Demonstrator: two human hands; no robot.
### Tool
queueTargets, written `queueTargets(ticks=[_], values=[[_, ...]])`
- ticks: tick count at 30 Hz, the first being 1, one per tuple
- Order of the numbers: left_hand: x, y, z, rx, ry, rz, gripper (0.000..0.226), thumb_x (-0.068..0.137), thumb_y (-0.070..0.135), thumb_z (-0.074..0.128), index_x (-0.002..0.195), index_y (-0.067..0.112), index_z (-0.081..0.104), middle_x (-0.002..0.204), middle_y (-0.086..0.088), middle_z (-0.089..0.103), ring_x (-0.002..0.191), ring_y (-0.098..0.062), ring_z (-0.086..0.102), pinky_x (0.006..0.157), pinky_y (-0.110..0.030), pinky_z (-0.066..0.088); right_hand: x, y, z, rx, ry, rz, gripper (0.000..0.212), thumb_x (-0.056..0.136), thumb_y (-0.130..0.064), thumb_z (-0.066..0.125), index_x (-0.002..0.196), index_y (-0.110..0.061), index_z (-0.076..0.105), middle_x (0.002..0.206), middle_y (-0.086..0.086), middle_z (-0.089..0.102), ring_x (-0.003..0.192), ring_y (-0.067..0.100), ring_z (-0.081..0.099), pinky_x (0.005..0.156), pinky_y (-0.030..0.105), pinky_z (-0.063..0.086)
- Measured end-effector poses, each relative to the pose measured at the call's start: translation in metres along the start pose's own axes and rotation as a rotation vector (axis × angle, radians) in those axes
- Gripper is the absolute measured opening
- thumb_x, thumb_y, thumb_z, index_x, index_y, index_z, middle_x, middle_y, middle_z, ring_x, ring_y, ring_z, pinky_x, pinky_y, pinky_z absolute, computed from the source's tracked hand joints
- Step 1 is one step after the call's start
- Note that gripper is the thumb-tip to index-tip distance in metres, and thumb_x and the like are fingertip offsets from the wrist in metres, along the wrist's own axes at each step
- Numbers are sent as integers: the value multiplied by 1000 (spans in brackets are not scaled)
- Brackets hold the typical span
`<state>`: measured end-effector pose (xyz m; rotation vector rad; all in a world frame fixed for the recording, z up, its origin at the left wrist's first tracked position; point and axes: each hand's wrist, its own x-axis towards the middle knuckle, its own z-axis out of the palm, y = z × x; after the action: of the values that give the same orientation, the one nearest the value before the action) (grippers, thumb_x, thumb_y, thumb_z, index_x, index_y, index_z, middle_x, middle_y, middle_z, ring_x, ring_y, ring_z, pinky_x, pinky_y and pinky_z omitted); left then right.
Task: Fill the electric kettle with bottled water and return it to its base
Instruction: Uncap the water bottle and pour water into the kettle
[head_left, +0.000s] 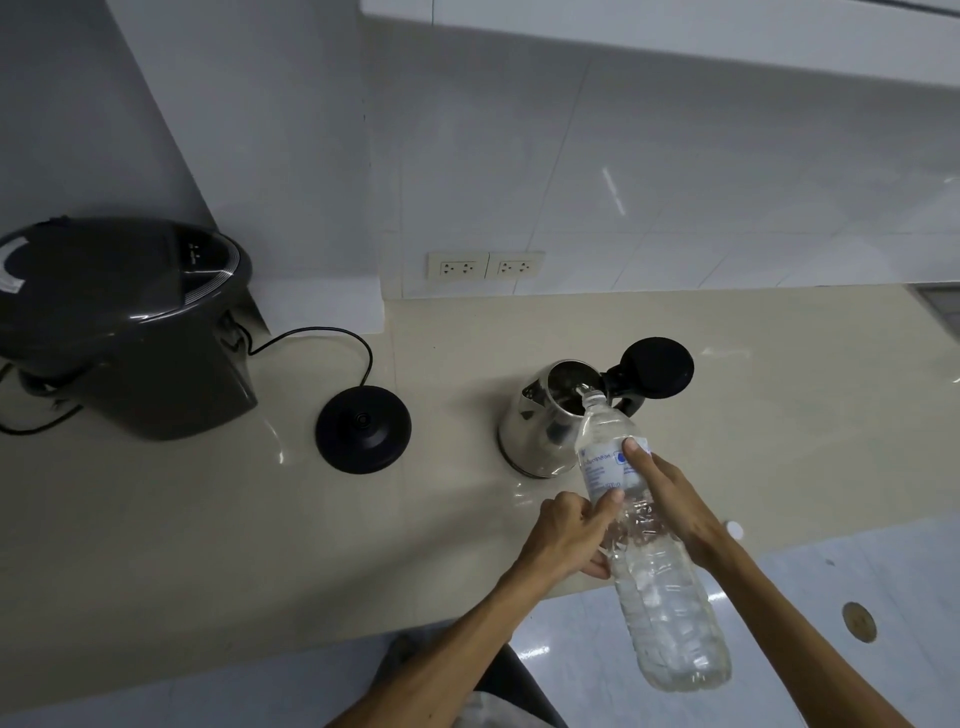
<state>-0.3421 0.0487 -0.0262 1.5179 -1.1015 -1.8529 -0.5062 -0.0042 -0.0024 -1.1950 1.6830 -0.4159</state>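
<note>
A steel electric kettle (535, 431) stands on the beige counter (208, 545) with its black lid (658, 375) flipped open to the right. Both my hands hold a large clear water bottle (660, 582), tilted so its neck reaches over the kettle's mouth. My left hand (571, 535) grips the bottle's middle from the left. My right hand (670, 499) grips it from the right, fingertips on the label. The round black kettle base (363, 428) lies empty to the kettle's left, its cord running back toward the wall.
A big dark appliance (119, 332) stands at the counter's left end. Two wall sockets (485, 266) sit above the counter's back edge. A small white bottle cap (734, 530) lies on the counter by my right wrist. Tiled floor shows below the counter's front edge.
</note>
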Motion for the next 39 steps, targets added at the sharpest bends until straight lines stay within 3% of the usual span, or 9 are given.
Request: queueTargets(ticks=[6, 12, 17, 21, 28, 34, 39], values=[[-4, 2, 2, -3, -7, -1, 63, 105, 56, 55, 118, -3, 70, 88, -7, 79, 83, -39, 82, 79, -46, 69, -2, 0, -1, -2, -7, 13, 85, 71, -97, 44, 124, -34, 66, 114, 1, 77, 100, 22, 76, 92, 52, 61], [-5, 0, 6, -15, -6, -11, 63, 105, 56, 54, 119, -4, 69, 98, -19, 82, 84, -40, 82, 80, -48, 69, -5, -1, -3, -3, -15, 33, 81, 72, -95, 45, 119, -33, 68, 111, 2, 78, 98, 23, 76, 86, 48, 63], [-5, 0, 9, -21, -13, -20, 64, 105, 56, 54, 115, -5, 69, 100, -23, 82, 84, -42, 82, 81, -49, 68, -5, 0, -6, -25, -19, 25, 82, 71, -96, 44, 116, -33, 71, 110, 0, 78, 100, 23, 75, 96, 53, 57], [-5, 0, 10, -19, -20, -16, 66, 105, 58, 53, 114, -6, 69, 99, -23, 82, 84, -43, 82, 82, -52, 68, -8, -4, -7, -35, -13, 24, 81, 71, -94, 44, 113, -31, 72, 106, 2, 80, 93, 21, 78, 87, 46, 62], [-5, 2, 12, -35, -19, -24, 68, 104, 58, 54, 112, -8, 69, 98, -25, 82, 83, -44, 82, 81, -52, 68, -9, -5, -10, -32, -9, 18, 85, 70, -95, 44, 114, -28, 72, 107, 4, 79, 96, 25, 77, 90, 50, 61], [-5, 3, 12, -46, -19, -14, 68, 103, 58, 55, 111, -9, 69, 98, -26, 81, 82, -45, 82, 81, -54, 68, -13, -8, -12, -16, -10, 7, 78, 76, -89, 47, 111, -25, 75, 101, 5, 81, 90, 26, 79, 82, 51, 65], [-5, 4, 11, -26, -28, -15, 68, 104, 58, 54, 113, -8, 70, 97, -24, 82, 83, -44, 82, 83, -54, 67, -12, -8, -12, -41, -3, 5, 78, 77, -91, 45, 107, -25, 75, 97, 5, 81, 88, 28, 79, 88, 55, 62]])
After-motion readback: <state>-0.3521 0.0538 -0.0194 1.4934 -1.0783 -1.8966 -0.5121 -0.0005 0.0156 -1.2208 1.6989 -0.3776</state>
